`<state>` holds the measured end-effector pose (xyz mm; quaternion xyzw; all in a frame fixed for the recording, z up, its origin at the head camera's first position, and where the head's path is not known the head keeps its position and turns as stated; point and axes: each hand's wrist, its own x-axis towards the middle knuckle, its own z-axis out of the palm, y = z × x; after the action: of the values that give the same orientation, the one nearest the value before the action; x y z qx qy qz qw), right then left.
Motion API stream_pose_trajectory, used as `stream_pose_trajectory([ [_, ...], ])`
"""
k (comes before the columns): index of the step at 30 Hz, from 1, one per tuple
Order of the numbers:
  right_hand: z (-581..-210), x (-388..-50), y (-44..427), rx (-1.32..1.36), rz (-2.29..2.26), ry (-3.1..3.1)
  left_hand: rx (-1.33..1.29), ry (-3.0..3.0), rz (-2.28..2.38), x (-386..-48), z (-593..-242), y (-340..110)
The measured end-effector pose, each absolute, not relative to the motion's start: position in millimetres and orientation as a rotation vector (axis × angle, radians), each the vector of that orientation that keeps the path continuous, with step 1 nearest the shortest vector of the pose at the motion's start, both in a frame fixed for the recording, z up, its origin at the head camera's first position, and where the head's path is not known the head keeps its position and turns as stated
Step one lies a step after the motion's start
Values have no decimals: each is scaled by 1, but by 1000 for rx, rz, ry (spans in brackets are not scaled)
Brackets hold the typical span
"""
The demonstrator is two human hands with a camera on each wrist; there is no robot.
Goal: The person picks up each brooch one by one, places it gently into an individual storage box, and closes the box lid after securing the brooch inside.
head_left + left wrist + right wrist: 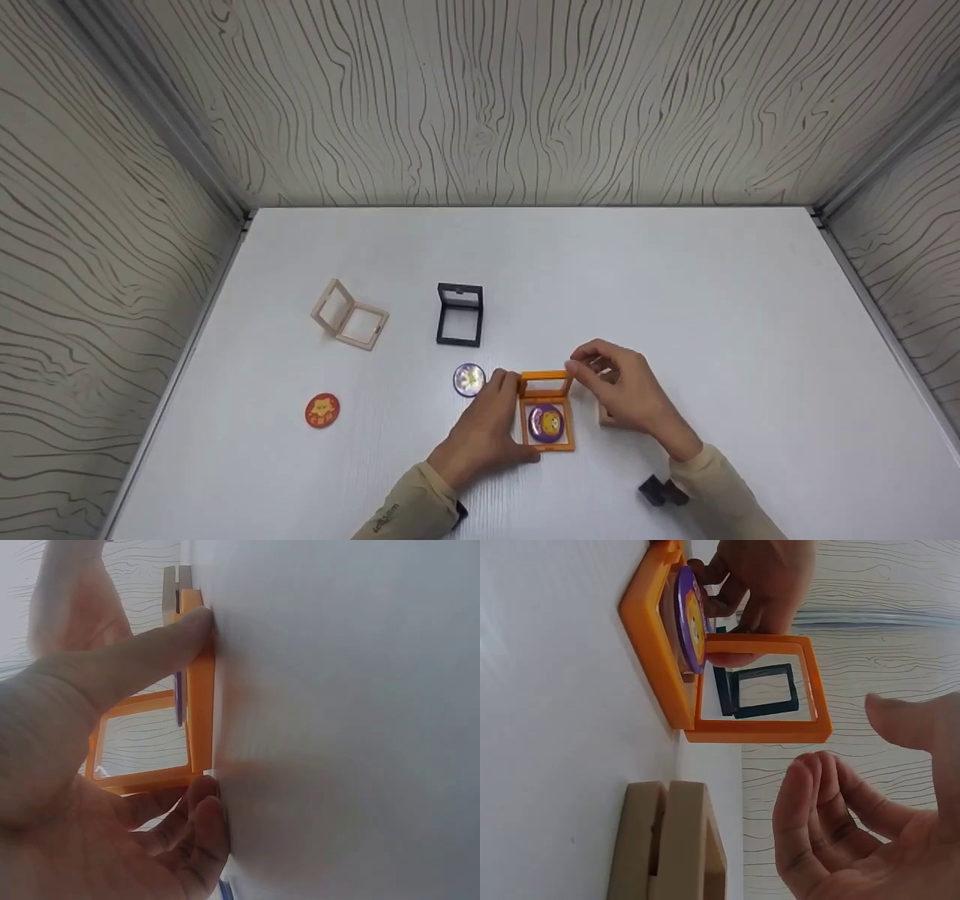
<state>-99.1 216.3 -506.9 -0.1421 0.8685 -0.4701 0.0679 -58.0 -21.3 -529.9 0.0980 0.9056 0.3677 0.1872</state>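
A white tabletop (712, 300) stretches to a far wall (480, 97), flanked by a left wall (90, 225) and a right wall (915, 202); the walls are pale with dark, wavy wood-grain lines. Grey strips (161, 112) line the far corners. The light looks soft.

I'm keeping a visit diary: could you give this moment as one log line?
left fingers: grip orange case | right fingers: near raised lid | purple badge: inside open case
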Motion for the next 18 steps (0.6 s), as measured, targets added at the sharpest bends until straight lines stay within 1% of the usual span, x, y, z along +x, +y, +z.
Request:
stream_pose_trajectory([
  [9, -520, -99, 212, -637, -1415, 2568, 274, 2538, 1049, -57, -530, -21],
  [14, -523, -100, 215, -638, -1413, 2547, 280, 2536, 1058, -57, -532, -22],
  [18, -521, -100, 218, -639, -1403, 2490, 376, 2589, 1043, -58, -533, -24],
])
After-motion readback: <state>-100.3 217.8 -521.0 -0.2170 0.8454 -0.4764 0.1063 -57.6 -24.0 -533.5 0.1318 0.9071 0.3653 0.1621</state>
